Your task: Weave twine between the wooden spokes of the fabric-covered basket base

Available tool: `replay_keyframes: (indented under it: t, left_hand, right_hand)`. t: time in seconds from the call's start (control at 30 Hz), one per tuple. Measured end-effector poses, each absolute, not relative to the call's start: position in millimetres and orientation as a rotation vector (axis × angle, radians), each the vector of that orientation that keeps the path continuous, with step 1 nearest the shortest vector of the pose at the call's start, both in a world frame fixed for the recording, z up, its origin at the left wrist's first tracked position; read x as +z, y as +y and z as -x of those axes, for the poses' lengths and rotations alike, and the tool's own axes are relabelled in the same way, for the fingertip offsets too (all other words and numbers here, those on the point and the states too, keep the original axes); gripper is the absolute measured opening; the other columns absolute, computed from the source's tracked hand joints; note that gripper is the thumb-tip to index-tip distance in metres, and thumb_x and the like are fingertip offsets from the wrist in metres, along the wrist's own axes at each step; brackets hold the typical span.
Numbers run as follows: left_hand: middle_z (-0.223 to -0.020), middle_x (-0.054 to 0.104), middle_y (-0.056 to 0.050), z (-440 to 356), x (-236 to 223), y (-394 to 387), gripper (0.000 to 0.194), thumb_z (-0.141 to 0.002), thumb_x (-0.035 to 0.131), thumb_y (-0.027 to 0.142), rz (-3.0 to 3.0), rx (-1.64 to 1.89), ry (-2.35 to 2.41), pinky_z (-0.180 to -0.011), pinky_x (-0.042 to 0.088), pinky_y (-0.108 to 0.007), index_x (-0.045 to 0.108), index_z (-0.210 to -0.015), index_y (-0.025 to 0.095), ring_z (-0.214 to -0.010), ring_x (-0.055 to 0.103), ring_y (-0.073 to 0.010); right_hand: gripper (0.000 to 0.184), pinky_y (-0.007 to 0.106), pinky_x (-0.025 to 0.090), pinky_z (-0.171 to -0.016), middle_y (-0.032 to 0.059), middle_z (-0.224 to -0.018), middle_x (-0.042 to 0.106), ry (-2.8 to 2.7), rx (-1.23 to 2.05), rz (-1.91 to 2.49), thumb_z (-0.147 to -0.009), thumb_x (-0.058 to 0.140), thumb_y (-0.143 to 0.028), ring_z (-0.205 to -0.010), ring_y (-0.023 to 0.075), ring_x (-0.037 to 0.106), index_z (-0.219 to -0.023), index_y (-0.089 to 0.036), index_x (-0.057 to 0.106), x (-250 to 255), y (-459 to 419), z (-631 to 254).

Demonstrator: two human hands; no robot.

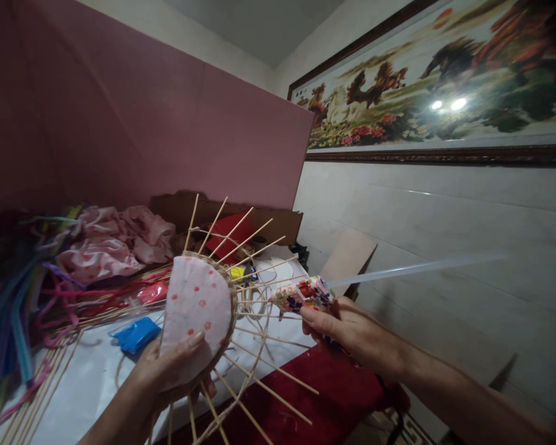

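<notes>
My left hand (176, 364) grips a half-round piece covered in pink flowered fabric (197, 296), its thumb lying across the front. Thin wooden sticks (278, 366) fan out from the curved edge, which is wrapped in twine. More twine (265, 337) loops loosely across the sticks. In my right hand (338, 324) is a flower-patterned glue gun (303, 293), with a long clear glue stick (412, 267) jutting from its back. Its nozzle points left at the sticks near the curved edge; whether it touches them I cannot tell.
A white-topped table (90, 371) carries a blue packet (136, 335), pink cloth (115, 241), bundled pipe cleaners (16, 315) and loose sticks. Scissors (257, 300) lie behind the held piece. Red cloth (338, 383) covers the nearer right side. A tiled wall (467, 228) stands to the right.
</notes>
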State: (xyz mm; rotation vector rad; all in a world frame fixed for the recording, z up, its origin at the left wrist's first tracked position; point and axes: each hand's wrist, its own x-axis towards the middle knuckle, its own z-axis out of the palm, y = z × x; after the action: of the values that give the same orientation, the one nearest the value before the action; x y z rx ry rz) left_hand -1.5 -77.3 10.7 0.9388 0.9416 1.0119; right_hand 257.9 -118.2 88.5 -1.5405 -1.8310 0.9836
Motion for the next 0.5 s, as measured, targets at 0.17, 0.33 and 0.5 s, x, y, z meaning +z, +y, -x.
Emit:
replay_keyframes:
  t: [0.17,0.33,0.5]
  left_hand:
    - [-0.036,0.062,-0.008,1.0,6.0,-75.3,0.033,-0.054,0.072,0.047,-0.983,1.012,0.977,-0.034,0.043,-0.027,0.062,-0.052,0.015,-0.035,0.059,-0.0218]
    - [-0.034,0.062,-0.008,1.6,2.8,-74.1,0.035,-0.054,0.073,0.048,-0.988,1.021,0.97,-0.037,0.046,-0.027,0.062,-0.048,0.015,-0.036,0.06,-0.022]
    - [-0.034,0.062,-0.008,-0.6,5.7,-76.5,0.034,-0.052,0.074,0.046,-0.942,1.044,0.964,-0.032,0.041,-0.023,0.064,-0.047,0.013,-0.032,0.057,-0.0189]
  right_hand:
    - [0.048,0.02,0.029,-0.044,-0.0029,-0.053,0.046,-1.839,1.006,1.53,-0.083,0.043,-0.06,-0.047,0.0076,0.04,-0.072,-0.015,0.056,88.1,-117.8,-257.9]
    - [0.048,0.02,0.028,-0.043,-0.0032,-0.053,0.045,-1.822,1.007,1.543,-0.083,0.043,-0.06,-0.047,0.0077,0.039,-0.071,-0.015,0.056,87.6,-118.0,-257.1]
    - [0.048,0.02,0.028,-0.043,-0.0033,-0.052,0.044,-1.849,0.994,1.53,-0.083,0.043,-0.06,-0.047,0.0076,0.037,-0.069,-0.015,0.054,87.6,-117.7,-256.2]
